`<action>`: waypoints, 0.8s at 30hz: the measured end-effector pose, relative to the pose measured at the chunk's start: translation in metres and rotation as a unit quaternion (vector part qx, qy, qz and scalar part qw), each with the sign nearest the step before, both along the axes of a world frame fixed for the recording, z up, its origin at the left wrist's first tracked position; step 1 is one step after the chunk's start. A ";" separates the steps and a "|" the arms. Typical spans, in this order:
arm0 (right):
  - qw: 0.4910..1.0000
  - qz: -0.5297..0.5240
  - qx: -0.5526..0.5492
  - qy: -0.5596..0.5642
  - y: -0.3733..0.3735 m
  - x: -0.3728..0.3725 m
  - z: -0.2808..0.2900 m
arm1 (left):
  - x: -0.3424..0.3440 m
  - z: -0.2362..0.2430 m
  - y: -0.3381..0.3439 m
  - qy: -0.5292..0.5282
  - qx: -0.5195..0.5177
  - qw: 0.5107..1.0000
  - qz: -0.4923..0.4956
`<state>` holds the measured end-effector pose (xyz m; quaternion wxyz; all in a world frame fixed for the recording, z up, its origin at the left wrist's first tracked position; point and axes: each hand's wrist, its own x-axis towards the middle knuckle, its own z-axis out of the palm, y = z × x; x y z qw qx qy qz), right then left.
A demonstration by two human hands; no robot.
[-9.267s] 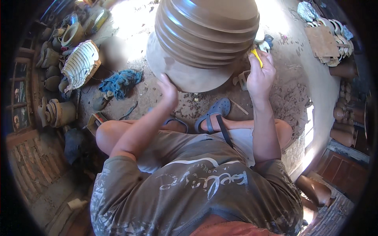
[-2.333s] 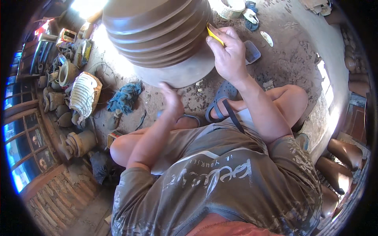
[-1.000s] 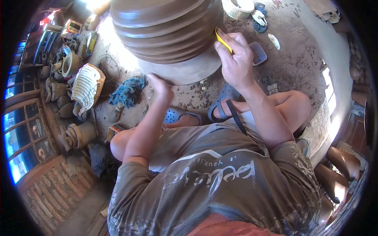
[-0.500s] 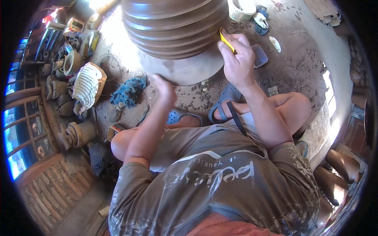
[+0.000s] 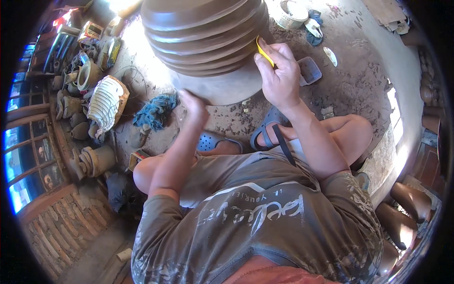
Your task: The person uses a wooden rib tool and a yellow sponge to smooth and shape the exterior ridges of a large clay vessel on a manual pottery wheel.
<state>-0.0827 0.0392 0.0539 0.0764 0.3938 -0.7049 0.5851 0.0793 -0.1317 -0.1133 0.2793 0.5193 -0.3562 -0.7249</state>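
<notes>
A large brown clay pot (image 5: 205, 42) with ridges running round it rises at the top of the view, its upper part cut off by the frame. Under it lies a round grey potter's wheel (image 5: 222, 92). Between the thumb and fingers of my right hand (image 5: 280, 78), a thin yellow scraper (image 5: 265, 53) is pinched. One edge of it is at the pot's lower right side; I cannot tell if it touches. My left hand (image 5: 194, 106) is at the near left rim of the wheel, holding nothing, its fingers stretched out.
A blue rag (image 5: 155, 111) lies left of the wheel, near a ribbed off-white piece (image 5: 108, 102) and several small pots. On the right are a clear plastic tub (image 5: 309, 71), a white bucket (image 5: 289, 16) and clay scraps on the floor. Brown vessels (image 5: 397, 225) stand at lower right.
My right hand has moved slightly left and down with the yellow scraper. The pot appears a little lower and further left in view. My left hand stays at the wheel's rim.
</notes>
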 end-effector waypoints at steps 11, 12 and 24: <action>0.987 -0.078 0.002 -0.143 0.028 -0.025 -0.016 | 0.007 0.027 0.020 0.012 0.046 0.998 -0.046; 0.978 -0.065 -0.003 -0.197 0.023 -0.027 -0.018 | 0.013 0.013 0.021 0.014 0.031 0.996 -0.079; 0.981 -0.019 -0.027 -0.189 0.004 -0.042 -0.028 | 0.015 0.004 -0.043 0.000 0.032 0.999 -0.010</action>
